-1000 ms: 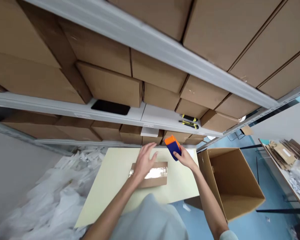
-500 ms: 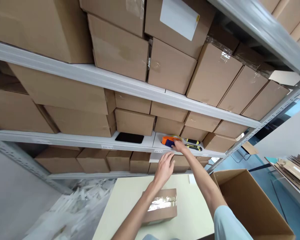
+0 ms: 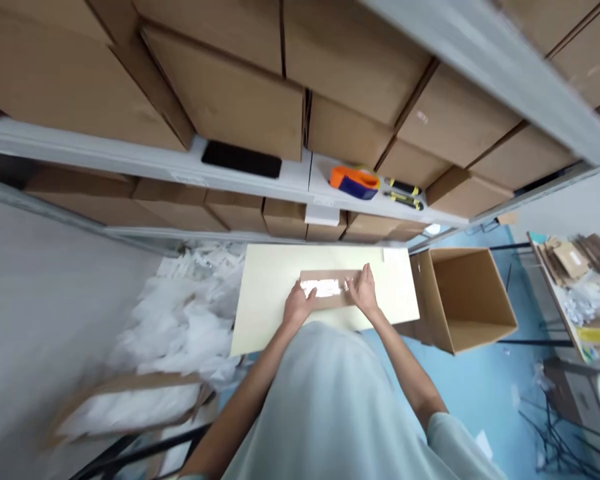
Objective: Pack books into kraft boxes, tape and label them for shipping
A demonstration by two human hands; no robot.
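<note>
A small brown cardboard box (image 3: 325, 303) lies on the cream tabletop (image 3: 267, 280), with a strip of shiny clear tape along its top. My left hand (image 3: 298, 305) grips the left end, its thumb on the top edge. At the right end my right hand (image 3: 364, 292) holds the box, thumb over the top and fingers along the side. On the shelf ahead sits an orange and dark blue tool (image 3: 354, 183) that looks like a tape dispenser. Beside it lie black and yellow utility knives (image 3: 404, 193).
Brown cartons (image 3: 225, 87) fill the shelves above. A black flat slab (image 3: 241, 159) lies on the shelf edge. To the right of the table stands a large open carton (image 3: 430, 300). White plastic wrapping (image 3: 190, 320) is heaped at the left, and a cluttered side table (image 3: 555, 283) stands far right.
My right hand has let go of the orange and blue tool on the shelf. Both hands have come down onto the box, and the view has tilted downward.
</note>
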